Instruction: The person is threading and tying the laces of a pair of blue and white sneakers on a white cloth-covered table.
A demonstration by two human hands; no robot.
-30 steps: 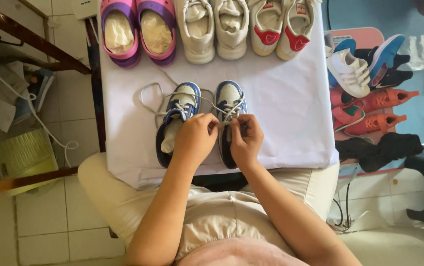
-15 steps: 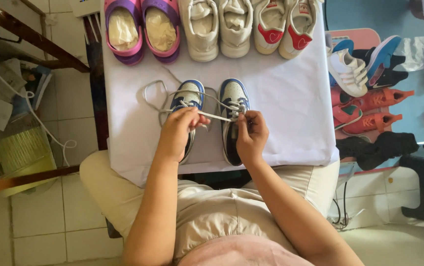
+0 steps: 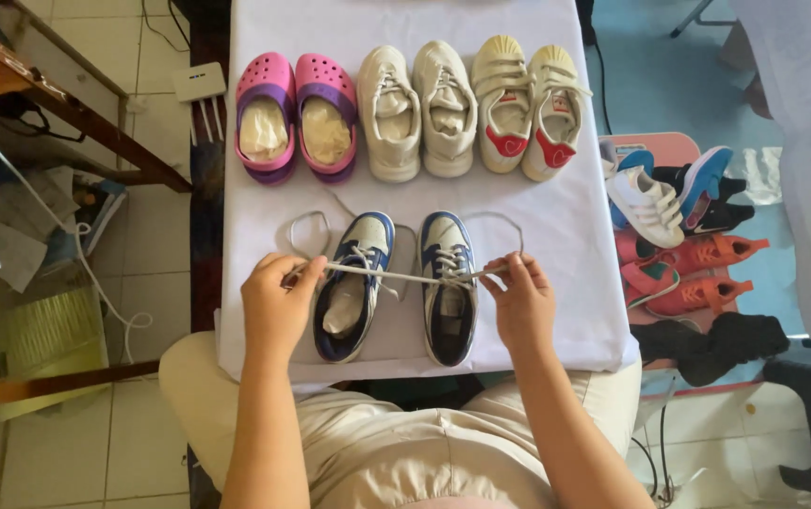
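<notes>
On the white cloth (image 3: 264, 207) draped over the small table, seen from the head camera, a pair of blue-and-white sneakers (image 3: 405, 283) lies side by side with toes pointing away from the person, soles down. Their uppers look like smooth synthetic leather, with navy edging round the openings, and crumpled pale paper fills the left one. A flat white lace (image 3: 405, 276) runs taut across both shoes, stretched in a nearly straight line between the two hands; slack loops of it curl on the cloth beyond each toe. The left hand (image 3: 278, 306) is closed with thumb and fingertips pinching one end of the lace just left of the pair; the right hand (image 3: 521, 300) pinches the other end just right of it — both grips look firm.

Farther back sit three more pairs in a row: pink-and-purple moulded clogs (image 3: 294, 115) with rounded, perforated toes and paper stuffing, cream lace-up sneakers (image 3: 417, 108) with a soft matte surface, and cream strap shoes with red heel patches (image 3: 528, 106) and ribbed shell toes. To the right, on the floor, a loose heap of small shoes (image 3: 683, 236) — white, blue, coral and black — rests well apart from the table. Pale glazed tiles (image 3: 155, 226) cover the floor on the left.
</notes>
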